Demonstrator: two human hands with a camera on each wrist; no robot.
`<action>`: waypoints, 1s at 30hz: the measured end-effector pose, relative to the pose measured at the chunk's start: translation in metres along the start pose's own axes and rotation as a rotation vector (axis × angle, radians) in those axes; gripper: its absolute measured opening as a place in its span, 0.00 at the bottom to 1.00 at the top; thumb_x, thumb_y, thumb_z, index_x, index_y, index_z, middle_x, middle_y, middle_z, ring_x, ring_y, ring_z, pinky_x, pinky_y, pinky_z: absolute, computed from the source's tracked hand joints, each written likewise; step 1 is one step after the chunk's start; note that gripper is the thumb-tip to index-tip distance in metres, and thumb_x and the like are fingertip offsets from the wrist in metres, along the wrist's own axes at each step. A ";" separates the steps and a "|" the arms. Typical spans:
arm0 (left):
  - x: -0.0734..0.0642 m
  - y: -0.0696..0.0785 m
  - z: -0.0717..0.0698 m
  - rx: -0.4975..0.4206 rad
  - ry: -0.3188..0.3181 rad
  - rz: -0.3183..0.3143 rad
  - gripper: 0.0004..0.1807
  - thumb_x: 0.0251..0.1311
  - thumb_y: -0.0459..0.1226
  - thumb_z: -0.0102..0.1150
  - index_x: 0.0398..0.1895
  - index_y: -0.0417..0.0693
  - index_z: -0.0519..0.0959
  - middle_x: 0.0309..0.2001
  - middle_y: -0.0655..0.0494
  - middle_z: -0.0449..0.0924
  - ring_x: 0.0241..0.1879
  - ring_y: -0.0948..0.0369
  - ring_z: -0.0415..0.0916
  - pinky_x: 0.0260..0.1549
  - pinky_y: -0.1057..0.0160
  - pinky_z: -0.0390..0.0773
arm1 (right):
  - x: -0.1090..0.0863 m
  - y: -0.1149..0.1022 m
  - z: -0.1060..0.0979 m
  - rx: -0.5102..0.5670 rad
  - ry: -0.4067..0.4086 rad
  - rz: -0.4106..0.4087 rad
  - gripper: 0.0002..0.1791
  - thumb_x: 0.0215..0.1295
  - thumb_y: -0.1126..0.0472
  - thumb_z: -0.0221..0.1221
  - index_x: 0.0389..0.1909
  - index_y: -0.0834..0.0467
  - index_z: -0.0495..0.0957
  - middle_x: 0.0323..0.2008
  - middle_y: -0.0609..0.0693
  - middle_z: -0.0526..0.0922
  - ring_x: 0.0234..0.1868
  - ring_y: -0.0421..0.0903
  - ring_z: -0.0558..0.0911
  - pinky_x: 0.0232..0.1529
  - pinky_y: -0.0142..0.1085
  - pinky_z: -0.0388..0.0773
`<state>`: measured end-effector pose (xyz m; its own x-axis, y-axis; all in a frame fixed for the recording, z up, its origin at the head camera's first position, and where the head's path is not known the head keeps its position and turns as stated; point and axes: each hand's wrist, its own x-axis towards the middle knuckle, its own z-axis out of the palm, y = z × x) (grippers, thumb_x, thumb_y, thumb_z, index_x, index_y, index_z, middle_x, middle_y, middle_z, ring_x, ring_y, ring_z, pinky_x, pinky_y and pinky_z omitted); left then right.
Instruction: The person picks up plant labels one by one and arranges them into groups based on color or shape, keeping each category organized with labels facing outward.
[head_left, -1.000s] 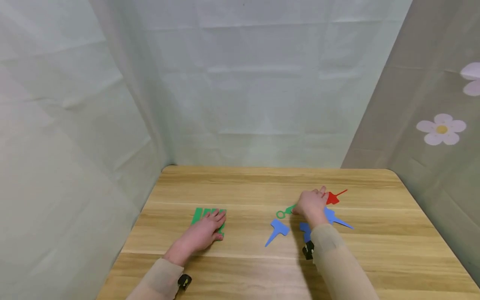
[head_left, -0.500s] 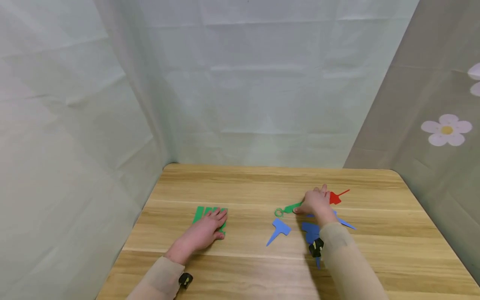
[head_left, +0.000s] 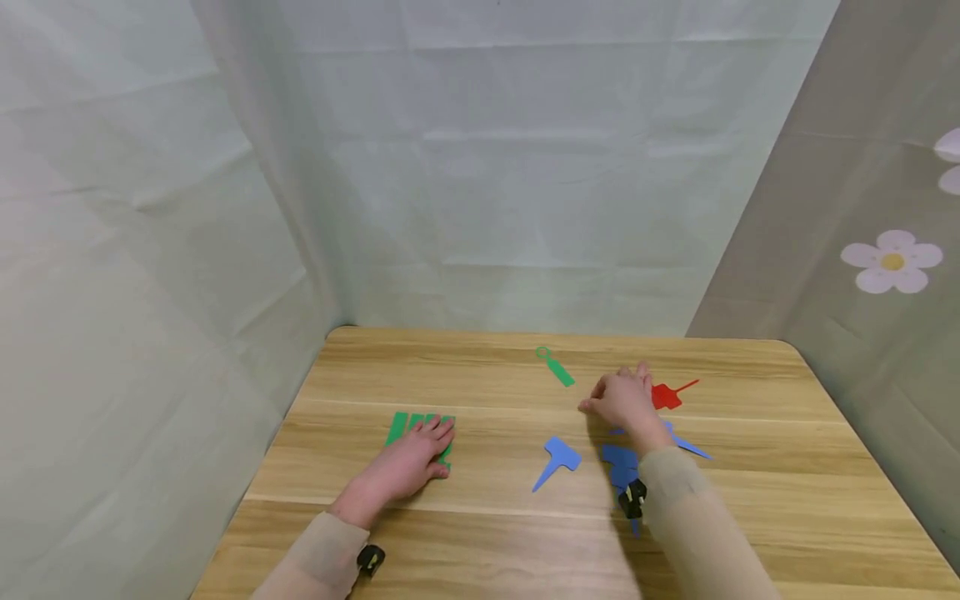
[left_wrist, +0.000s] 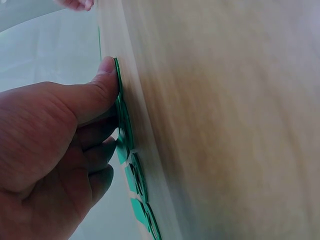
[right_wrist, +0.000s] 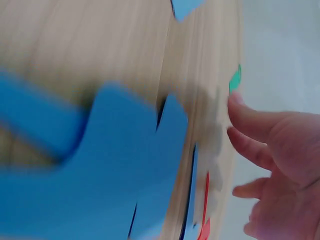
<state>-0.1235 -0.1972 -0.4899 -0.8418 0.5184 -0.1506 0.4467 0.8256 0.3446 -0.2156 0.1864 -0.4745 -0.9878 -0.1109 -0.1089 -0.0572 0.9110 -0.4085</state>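
Several green tags (head_left: 396, 428) lie under the left hand (head_left: 408, 461) in the head view, its fingers spread over them; the right hand (head_left: 621, 403) is between a lone green tag (head_left: 561, 372) and a red tag (head_left: 666, 396), with blue tags (head_left: 620, 458) near its wrist. In the left wrist view, the thumb meets a green edge. In the right wrist view, thumb and fingertips are apart.

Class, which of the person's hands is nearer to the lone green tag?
Right. The right hand is just right of the lone green tag, apart from it; the left hand is farther off, leftward, over other green tags.
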 end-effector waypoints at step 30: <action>-0.002 0.004 0.001 0.038 0.004 -0.016 0.37 0.71 0.42 0.67 0.78 0.33 0.68 0.81 0.40 0.62 0.82 0.42 0.54 0.79 0.41 0.55 | 0.039 -0.054 0.015 -0.172 0.080 0.130 0.20 0.66 0.48 0.73 0.36 0.65 0.88 0.65 0.76 0.77 0.80 0.79 0.50 0.77 0.71 0.52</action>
<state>-0.1194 -0.1950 -0.4891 -0.8503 0.5039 -0.1519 0.4443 0.8419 0.3062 -0.2487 0.1268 -0.4705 -0.9964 0.0373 -0.0760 0.0542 0.9705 -0.2347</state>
